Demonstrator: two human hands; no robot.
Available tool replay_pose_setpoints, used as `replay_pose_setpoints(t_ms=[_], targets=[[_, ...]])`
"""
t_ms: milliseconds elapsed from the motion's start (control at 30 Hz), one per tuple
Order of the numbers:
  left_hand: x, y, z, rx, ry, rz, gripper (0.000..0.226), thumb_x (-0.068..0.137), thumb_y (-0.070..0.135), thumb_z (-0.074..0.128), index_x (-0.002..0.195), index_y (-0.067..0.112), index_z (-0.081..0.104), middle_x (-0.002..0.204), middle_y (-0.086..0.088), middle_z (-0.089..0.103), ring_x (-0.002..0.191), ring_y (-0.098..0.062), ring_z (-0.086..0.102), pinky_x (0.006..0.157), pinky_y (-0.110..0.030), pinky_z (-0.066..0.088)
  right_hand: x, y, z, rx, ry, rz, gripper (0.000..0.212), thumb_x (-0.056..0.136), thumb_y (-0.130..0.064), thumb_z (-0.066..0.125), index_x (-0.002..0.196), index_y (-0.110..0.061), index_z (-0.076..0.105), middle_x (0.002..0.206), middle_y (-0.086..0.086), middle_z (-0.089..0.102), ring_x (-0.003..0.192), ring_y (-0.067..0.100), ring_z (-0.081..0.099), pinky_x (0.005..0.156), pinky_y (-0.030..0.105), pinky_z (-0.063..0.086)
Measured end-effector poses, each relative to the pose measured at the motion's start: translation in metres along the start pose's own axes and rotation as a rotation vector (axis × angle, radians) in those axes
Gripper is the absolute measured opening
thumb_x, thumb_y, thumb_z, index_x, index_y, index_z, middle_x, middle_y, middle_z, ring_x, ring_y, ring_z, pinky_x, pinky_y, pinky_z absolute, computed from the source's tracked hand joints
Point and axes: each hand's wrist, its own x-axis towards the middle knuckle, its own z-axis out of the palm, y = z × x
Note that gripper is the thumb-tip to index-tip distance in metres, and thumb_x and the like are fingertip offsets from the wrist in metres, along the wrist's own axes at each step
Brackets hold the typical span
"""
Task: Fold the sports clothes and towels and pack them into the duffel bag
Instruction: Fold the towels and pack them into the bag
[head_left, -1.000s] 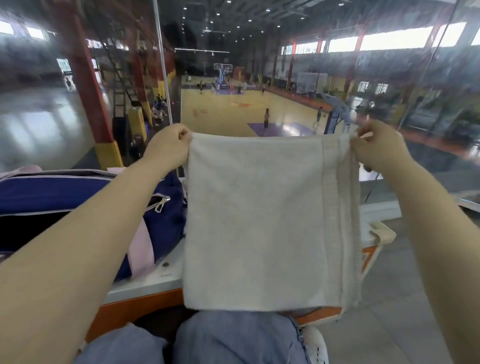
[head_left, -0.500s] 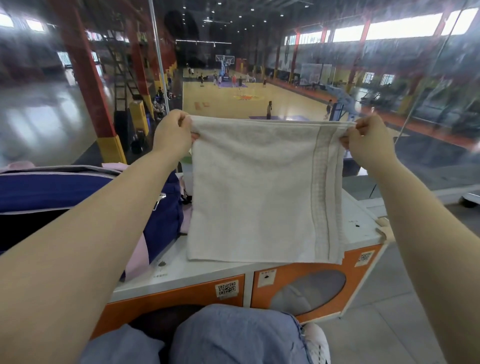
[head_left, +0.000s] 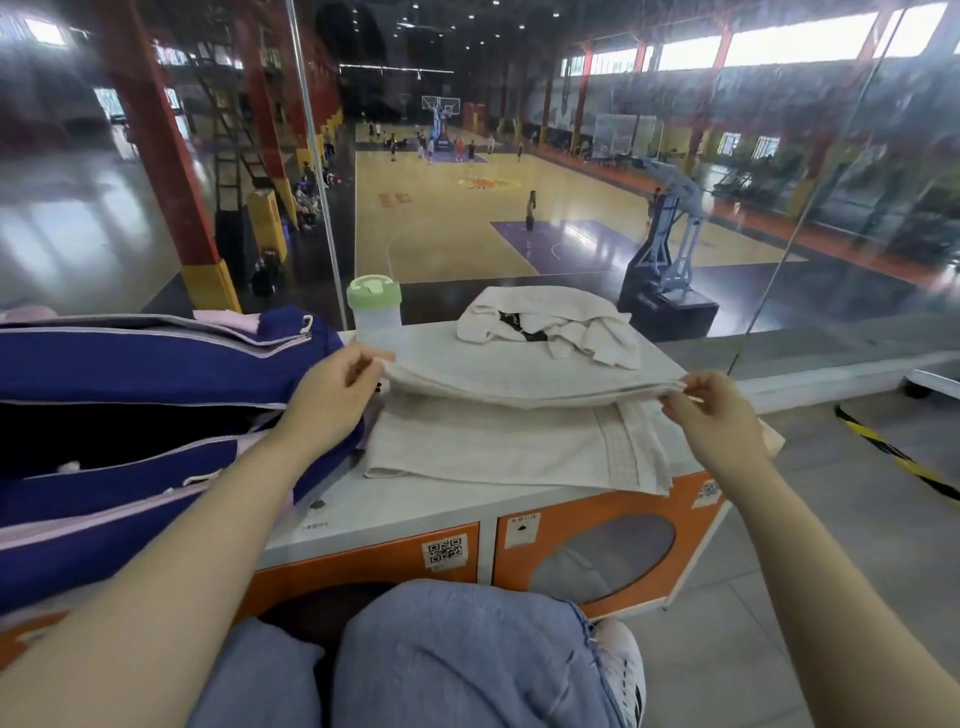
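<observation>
Closest to the camera are the person's knees in light blue jeans (head_left: 457, 660), with a white sneaker (head_left: 623, 670) poking out on the right. Both bare forearms reach forward over them.

Next is an orange cabinet (head_left: 597, 551) with a pale top, QR sticker and a round window on the front. On its top lies the towel (head_left: 519, 415), off-white, already doubled over. Its lower layer rests flat on the cabinet, and its upper edge is lifted a little above that. The left hand (head_left: 327, 400) pinches the towel's left corner between thumb and fingertips. The right hand (head_left: 711, 410) pinches the right corner the same way, the other fingers loosely curled. So both hands have hold of the same towel, one corner each, with the fold line stretched between them.

Just left of the towel sits the duffel bag (head_left: 156, 415) — navy blue with pale pink trim, its zip open and a dark interior showing. The left wrist is right up against its end.

Behind the towel is a crumpled white cloth (head_left: 550, 327) with something dark tucked in its folds. Beside that stands a clear bottle with a green lid (head_left: 374, 306), close to the bag's far corner.

Beyond all that is a glass wall — through it you see an indoor basketball court (head_left: 467, 223) with red pillars, a wheeled hoop stand (head_left: 670, 260) and small figures far off.
</observation>
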Motion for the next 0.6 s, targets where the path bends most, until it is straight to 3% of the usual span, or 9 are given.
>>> replay_pose_setpoints(t_ms=[100, 233, 300, 400, 500, 600], targets=[[-0.018, -0.014, -0.001, 0.14, -0.118, 0.014, 0.02, 0.1, 0.022, 0.049, 0.11, 0.032, 0.063, 0.11, 0.021, 0.062, 0.086, 0.001, 0.061, 0.073, -0.015, 0.048, -0.02, 0.018, -0.002, 0.015, -0.035, -0.032, 0.009, 0.09, -0.02, 0.063, 0.095, -0.025, 0.058, 0.101, -0.005, 0.069, 0.093, 0.016, 0.066, 0.08, 0.034, 0.054], [-0.03, -0.027, -0.003, 0.271, -0.249, 0.017, 0.014, 0.097, 0.02, 0.054, 0.098, 0.029, 0.065, 0.12, 0.021, 0.06, 0.11, -0.004, 0.056, 0.089, -0.026, 0.044, -0.043, 0.031, -0.004, 0.043, -0.098, -0.04, 0.01, 0.092, -0.007, 0.058, 0.1, -0.014, 0.058, 0.107, -0.004, 0.065, 0.086, 0.006, 0.062, 0.053, 0.01, 0.047], [-0.034, -0.03, -0.002, 0.295, -0.303, 0.019, 0.013, 0.094, 0.019, 0.057, 0.091, 0.03, 0.064, 0.125, 0.018, 0.061, 0.116, -0.003, 0.053, 0.091, -0.024, 0.041, -0.052, 0.035, -0.005, 0.052, -0.126, -0.036, 0.015, 0.091, -0.001, 0.056, 0.096, -0.015, 0.057, 0.107, -0.004, 0.064, 0.095, 0.008, 0.062, 0.057, 0.008, 0.048], [-0.037, -0.033, -0.001, 0.316, -0.334, 0.02, 0.013, 0.091, 0.018, 0.061, 0.083, 0.027, 0.06, 0.132, 0.012, 0.061, 0.123, -0.001, 0.05, 0.092, -0.021, 0.039, -0.061, 0.037, -0.009, 0.032, -0.155, -0.071, 0.019, 0.091, 0.001, 0.056, 0.09, -0.018, 0.055, 0.104, -0.012, 0.064, 0.097, -0.005, 0.059, 0.065, 0.003, 0.046], [-0.037, -0.034, -0.001, 0.323, -0.332, 0.0, 0.01, 0.091, 0.016, 0.061, 0.083, 0.022, 0.058, 0.134, 0.008, 0.061, 0.126, -0.002, 0.049, 0.092, -0.022, 0.04, -0.067, 0.043, -0.013, -0.07, -0.189, -0.126, 0.019, 0.088, -0.001, 0.058, 0.089, -0.019, 0.054, 0.105, -0.018, 0.063, 0.098, -0.007, 0.059, 0.077, 0.015, 0.048], [-0.038, -0.032, -0.001, 0.381, -0.356, 0.052, 0.014, 0.089, 0.015, 0.06, 0.079, 0.022, 0.053, 0.134, 0.006, 0.061, 0.125, -0.001, 0.05, 0.09, -0.021, 0.042, -0.07, 0.052, -0.017, -0.171, -0.248, -0.175, 0.025, 0.084, 0.001, 0.061, 0.085, -0.023, 0.054, 0.117, -0.007, 0.063, 0.104, 0.012, 0.061, 0.089, 0.034, 0.049]])
